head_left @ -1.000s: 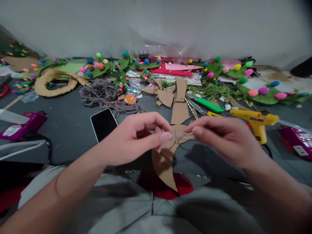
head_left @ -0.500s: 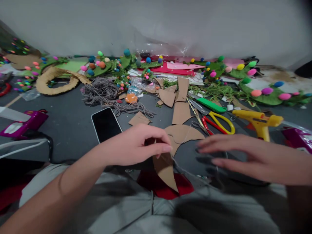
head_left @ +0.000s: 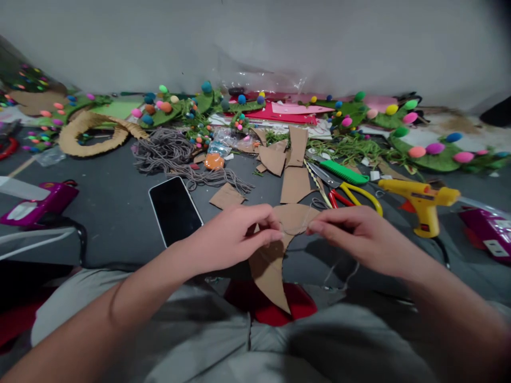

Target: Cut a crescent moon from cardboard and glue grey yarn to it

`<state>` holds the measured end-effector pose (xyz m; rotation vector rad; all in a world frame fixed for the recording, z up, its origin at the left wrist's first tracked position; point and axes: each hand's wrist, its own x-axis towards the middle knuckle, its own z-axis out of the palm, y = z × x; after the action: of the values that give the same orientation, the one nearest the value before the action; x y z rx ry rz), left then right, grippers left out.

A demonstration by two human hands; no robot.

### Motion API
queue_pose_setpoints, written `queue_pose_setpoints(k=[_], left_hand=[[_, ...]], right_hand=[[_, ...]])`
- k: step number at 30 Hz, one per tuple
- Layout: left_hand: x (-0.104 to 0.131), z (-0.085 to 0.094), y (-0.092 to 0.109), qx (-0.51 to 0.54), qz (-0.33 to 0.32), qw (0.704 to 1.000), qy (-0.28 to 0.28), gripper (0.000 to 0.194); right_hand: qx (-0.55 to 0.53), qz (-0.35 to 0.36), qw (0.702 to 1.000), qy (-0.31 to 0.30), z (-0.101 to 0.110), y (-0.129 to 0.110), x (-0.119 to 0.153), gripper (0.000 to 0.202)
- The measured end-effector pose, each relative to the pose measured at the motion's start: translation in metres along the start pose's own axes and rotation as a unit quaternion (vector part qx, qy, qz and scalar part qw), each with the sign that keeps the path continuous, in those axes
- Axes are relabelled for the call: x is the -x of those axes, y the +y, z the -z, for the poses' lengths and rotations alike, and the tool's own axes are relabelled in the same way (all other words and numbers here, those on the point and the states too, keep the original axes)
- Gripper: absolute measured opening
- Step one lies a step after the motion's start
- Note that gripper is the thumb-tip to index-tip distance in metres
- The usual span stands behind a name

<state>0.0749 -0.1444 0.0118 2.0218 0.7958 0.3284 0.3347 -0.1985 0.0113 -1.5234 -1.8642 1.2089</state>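
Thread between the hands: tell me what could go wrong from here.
The thread is thin and partly slack, so it might tangle or slip from the left hand or right hand. The curved cardboard juts past the near edge of the table, so a knock could bend or shift it.

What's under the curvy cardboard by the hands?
Beside the upper part of the curvy cardboard, gray table shows; around its pointed end, something red shows. Whatever lies straight beneath is covered, so I can't tell.
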Motion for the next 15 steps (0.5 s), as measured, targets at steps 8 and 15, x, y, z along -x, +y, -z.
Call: queue_pose_setpoints(k=[8,15], left_hand=[[0.003,-0.010,-0.005,-0.022,-0.068,0.997,-0.006,0.014],[-0.001,-0.019,-0.007,0.169,0.046,0.984,0.022,0.020]], right_hand=[[0.064,0.068,0.996,-0.011,-0.011,0.002,0.009,0.082],[-0.123,0.029,0.991,-0.037,-0.049,-0.011,-0.001,0.034]])
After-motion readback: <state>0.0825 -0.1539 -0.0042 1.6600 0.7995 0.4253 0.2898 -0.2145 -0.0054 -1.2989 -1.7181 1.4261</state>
